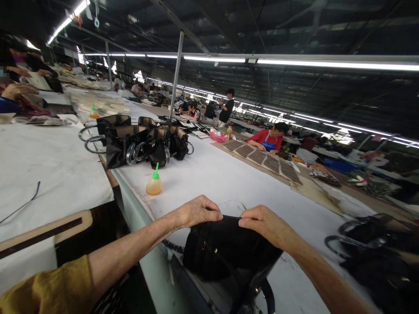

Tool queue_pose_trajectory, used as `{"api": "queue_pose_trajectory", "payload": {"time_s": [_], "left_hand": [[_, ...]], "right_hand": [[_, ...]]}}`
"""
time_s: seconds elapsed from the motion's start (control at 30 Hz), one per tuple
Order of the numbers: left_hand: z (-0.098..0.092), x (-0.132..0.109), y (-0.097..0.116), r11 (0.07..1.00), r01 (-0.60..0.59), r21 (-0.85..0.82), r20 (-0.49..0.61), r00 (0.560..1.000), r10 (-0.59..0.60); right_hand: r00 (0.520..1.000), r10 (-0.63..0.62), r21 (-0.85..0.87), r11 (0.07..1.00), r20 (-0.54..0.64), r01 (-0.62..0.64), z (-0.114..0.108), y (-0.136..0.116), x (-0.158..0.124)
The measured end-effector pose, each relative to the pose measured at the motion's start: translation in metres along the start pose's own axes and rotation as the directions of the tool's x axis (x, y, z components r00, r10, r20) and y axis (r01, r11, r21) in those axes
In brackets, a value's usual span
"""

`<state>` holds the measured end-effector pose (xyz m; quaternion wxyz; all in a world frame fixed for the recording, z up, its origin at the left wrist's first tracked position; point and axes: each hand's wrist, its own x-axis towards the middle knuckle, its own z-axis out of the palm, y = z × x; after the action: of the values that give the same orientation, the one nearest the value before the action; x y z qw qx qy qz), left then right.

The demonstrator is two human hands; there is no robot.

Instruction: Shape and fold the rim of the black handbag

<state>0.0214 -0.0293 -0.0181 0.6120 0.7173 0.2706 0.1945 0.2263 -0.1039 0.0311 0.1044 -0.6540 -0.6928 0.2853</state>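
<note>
A black handbag (229,248) with small gold-coloured metal fittings lies tilted at the near edge of the white table, a dark handle curving out below it. My left hand (199,211) pinches the bag's upper edge between thumb and fingers. A short way to the right, my right hand (265,224) is closed on the same edge. The stretch of edge between the two hands looks straight. Beyond my left hand stands a squeeze bottle (154,185) with a green nozzle and amber liquid inside.
Several black handbags (126,141) with plastic-wrapped handles stand at the back left of the table (222,174). More black bags (376,248) lie at the right. A person in red (270,137) works across the table beside brown panels (262,158). Another worker's hand (19,90) shows far left.
</note>
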Motion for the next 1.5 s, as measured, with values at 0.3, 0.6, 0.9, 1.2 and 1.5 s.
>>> {"api": "queue_pose_trajectory", "payload": {"time_s": [0.3, 0.6, 0.9, 1.2, 1.5], "left_hand": [[0.004, -0.002, 0.002, 1.0, 0.013, -0.018, -0.024, 1.0, -0.013], [0.001, -0.007, 0.003, 0.999, -0.042, -0.023, 0.016, 0.999, 0.042], [0.004, -0.006, 0.005, 0.999, -0.044, -0.01, 0.041, 0.998, 0.045], [-0.012, -0.016, 0.008, 0.998, -0.014, 0.056, 0.059, 0.998, 0.011], [-0.014, -0.017, 0.01, 0.998, 0.015, 0.063, -0.008, 1.0, -0.014]], "right_hand": [[0.999, -0.035, 0.028, 0.999, 0.006, 0.035, 0.003, 0.002, -0.004], [0.993, -0.113, 0.083, 0.99, 0.037, 0.11, 0.01, -0.019, 0.006], [0.998, -0.066, 0.082, 0.995, 0.023, 0.064, 0.014, -0.016, 0.004], [1.0, -0.023, 0.069, 0.997, -0.013, 0.023, 0.015, -0.016, 0.006], [1.0, -0.022, 0.066, 0.998, -0.002, 0.022, 0.015, -0.011, 0.01]]}}
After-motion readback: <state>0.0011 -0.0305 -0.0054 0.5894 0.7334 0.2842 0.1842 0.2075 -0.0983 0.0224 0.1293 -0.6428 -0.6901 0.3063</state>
